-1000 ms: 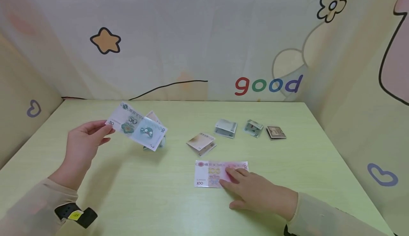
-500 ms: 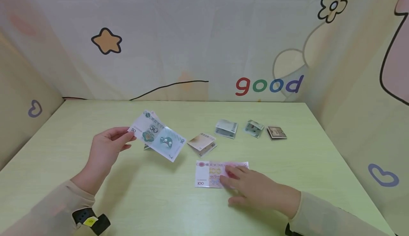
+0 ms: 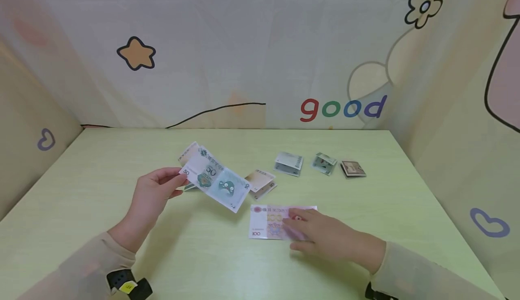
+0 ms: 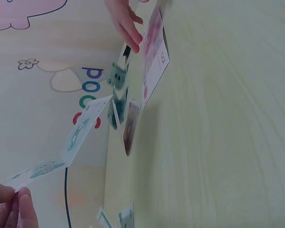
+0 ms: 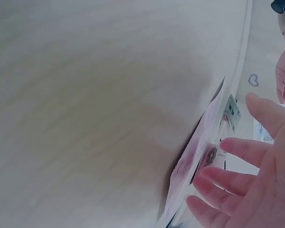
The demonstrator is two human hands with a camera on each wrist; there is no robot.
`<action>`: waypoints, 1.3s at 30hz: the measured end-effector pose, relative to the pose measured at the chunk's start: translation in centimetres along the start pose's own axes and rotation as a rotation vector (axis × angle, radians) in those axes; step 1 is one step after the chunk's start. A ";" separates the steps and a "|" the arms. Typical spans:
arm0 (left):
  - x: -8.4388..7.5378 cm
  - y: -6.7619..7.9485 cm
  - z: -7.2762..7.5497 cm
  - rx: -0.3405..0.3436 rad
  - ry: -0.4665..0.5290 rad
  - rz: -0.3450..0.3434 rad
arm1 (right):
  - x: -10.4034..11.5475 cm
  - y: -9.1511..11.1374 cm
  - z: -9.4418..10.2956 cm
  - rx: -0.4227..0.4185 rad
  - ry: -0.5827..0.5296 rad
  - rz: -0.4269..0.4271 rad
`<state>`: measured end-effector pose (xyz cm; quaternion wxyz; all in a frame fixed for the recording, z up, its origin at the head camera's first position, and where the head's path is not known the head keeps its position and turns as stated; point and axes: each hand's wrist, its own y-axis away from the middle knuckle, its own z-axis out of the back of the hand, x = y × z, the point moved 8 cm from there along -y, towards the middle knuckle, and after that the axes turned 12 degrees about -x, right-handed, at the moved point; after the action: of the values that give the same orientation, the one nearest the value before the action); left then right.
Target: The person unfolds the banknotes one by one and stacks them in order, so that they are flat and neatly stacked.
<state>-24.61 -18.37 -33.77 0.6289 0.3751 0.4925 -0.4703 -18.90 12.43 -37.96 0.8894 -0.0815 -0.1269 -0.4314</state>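
Pale green table [image 3: 122,164], cartoon-printed backdrop behind. My left hand [image 3: 152,196] pinches the near-left corner of the 50 note [image 3: 215,184], held clear of the surface, its long axis slanting down and rightward toward the 100 note [image 3: 268,221]. That lies flat just right of it, long axis left-right, under my right hand [image 3: 325,234], fingers straight, pressing; folded notes [image 3: 321,164] lie beyond.

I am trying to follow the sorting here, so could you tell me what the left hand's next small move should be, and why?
Probably lower the 50 note flat onto the table, just left of the 100 note. The left hand pinches it by one end in the air, unfolded, while the right hand presses the 100 note flat, with bare table beside it.
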 end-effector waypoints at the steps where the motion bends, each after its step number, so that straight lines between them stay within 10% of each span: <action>1: 0.0 0.1 -0.2 0.003 0.010 0.003 | -0.1 0.0 0.2 -0.010 -0.012 -0.007; 18: 0.7 1.5 -4.4 0.059 0.076 0.071 | -1.6 -0.9 1.4 -0.150 -0.451 -0.129; 39: 0.7 3.7 -8.2 0.124 0.142 0.120 | -3.5 -1.4 1.3 -0.177 -0.702 -0.363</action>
<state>-23.14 -9.83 -36.30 0.5952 0.4743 0.4825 -0.4336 -22.27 14.52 -37.75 0.6910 -0.2764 -0.3975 -0.5368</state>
